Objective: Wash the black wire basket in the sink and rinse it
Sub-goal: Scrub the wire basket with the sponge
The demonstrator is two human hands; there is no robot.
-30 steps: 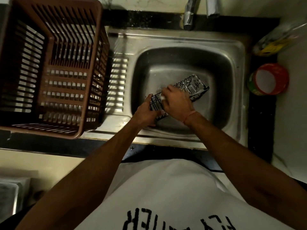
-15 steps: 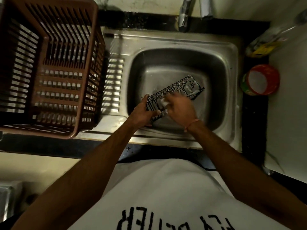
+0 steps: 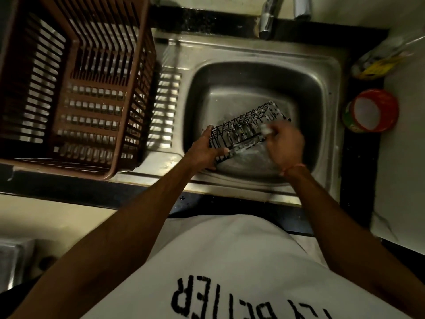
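- We have the black wire basket [image 3: 247,126] down in the bowl of the sink [image 3: 253,49], tilted, with its long axis running from near-left up to far-right.
- Our left hand [image 3: 205,149] grips the basket's near-left end, thumb over the wires, and steadies it.
- Our right hand [image 3: 285,145] sits at the basket's right side, past the middle of its length, fingers curled round a small pale scrubber [image 3: 266,130] pressed to the wires. What kind of scrubber it is we cannot tell.
- White suds cling along the wires, so we judge the soaping well under way and the rinse not begun.
- The far-right end lies just beyond our right hand, so the next stroke should run along the long axis.
- The tap [image 3: 266,21] stands at the far edge, above the bowl, and we see no water falling from it.
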